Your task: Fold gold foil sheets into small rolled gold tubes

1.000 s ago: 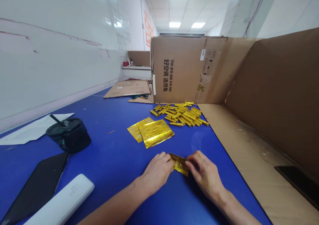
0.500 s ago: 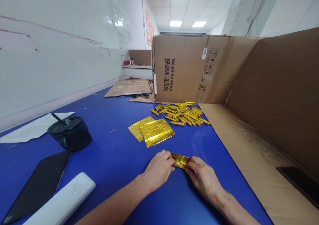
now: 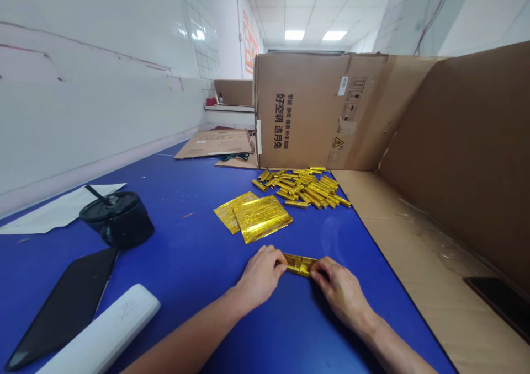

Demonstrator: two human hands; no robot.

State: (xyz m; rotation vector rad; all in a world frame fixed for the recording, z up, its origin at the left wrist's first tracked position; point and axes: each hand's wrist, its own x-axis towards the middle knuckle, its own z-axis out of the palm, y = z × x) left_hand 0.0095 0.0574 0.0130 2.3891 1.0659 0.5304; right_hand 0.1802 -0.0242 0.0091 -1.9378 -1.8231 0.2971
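A partly rolled sheet of gold foil paper [image 3: 298, 264] lies low over the blue table between my two hands. My left hand [image 3: 265, 272] pinches its left end, fingers closed and thumb underneath. At its right end my right hand [image 3: 337, 286] grips with thumb and fingertips. Just beyond my hands is a stack of flat gold foil sheets [image 3: 265, 218], with another gold sheet [image 3: 227, 214] sticking out at its left. Farther back rests a loose heap of gold foil rolls [image 3: 308, 189]. My fingers cover both ends of the held piece.
On the left stand a dark lidded mug with a straw [image 3: 120, 219], a black phone-like slab [image 3: 66, 302] and a long white device [image 3: 103, 330]. White paper [image 3: 53, 211] lies behind the mug. Cardboard walls [image 3: 306, 115] close off the back and right; flat cardboard [image 3: 215, 144] lies at the back left.
My fingers have shifted slightly on the gold foil, the left thumb now showing more along its edge. The held piece stays in nearly the same place. The view has tilted a little.
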